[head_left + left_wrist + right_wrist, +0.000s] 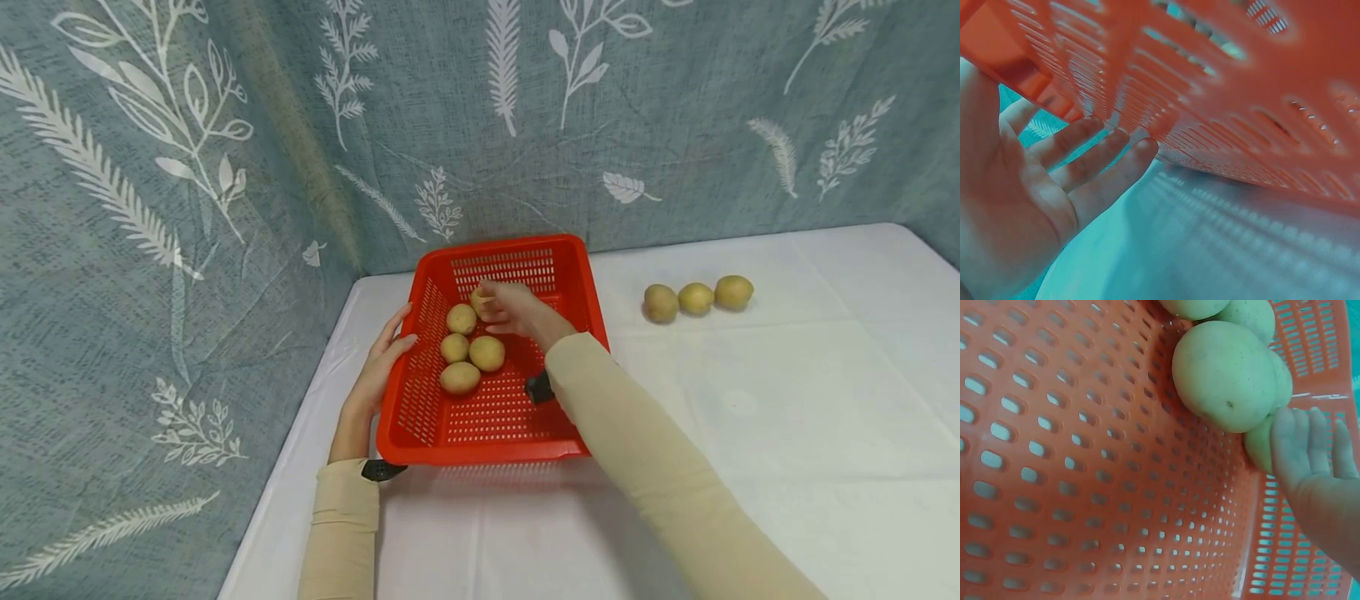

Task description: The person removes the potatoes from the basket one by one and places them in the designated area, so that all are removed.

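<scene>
A red slotted basket [581,279] stands on the white table and holds several potatoes [487,353]. My right hand [501,307] reaches into its far part and grips one more potato [477,298] just above the basket floor. In the right wrist view that potato [1259,449] sits behind my fingers [1302,445], next to a larger potato [1225,376]. My left hand [390,340] lies flat against the outside of the basket's left wall, fingers straight. The left wrist view shows those fingers [1099,156] touching the basket [1241,112].
Three more potatoes [696,297] lie in a row on the white tablecloth [787,400] to the right of the basket. A leaf-patterned curtain [225,167] closes off the back and left sides.
</scene>
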A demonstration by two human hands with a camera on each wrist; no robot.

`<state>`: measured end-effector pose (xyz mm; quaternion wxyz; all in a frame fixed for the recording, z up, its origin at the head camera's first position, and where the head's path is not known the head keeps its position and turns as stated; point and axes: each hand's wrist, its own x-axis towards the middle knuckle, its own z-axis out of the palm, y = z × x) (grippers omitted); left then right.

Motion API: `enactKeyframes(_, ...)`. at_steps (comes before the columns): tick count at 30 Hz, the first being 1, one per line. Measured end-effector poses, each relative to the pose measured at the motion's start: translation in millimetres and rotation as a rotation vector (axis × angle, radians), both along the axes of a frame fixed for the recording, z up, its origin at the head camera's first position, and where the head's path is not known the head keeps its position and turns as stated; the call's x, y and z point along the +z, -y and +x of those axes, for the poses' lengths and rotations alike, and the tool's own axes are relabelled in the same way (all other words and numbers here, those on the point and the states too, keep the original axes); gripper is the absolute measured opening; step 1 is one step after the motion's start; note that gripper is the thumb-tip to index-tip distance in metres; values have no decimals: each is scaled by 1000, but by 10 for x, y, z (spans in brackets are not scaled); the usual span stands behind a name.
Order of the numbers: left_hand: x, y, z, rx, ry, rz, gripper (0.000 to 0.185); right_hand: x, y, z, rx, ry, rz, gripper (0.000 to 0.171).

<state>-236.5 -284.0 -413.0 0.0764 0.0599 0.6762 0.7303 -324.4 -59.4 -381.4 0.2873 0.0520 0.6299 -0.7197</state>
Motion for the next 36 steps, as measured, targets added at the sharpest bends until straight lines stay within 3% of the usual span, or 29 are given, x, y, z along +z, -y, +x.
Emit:
enactKeyframes(6,3,-8,4,-2,-11,7,55,11,-38,42,121,-26,178,44)
enactKeyframes(14,-6,-3,-10,-2,-11,1,56,-1,-55,48,250,18,368,44)
enactKeyframes(20,3,0,3,1,-4,-9,56,6,-44,67,336,24,405,51)
enactKeyframes(28,4,-8,5,9,-1,-30,55,-28,-35,84,470,-83,481,26)
enactKeyframes(36,-4,-3,-2,16,2,-30,54,-47,-20,93,528,-140,526,28)
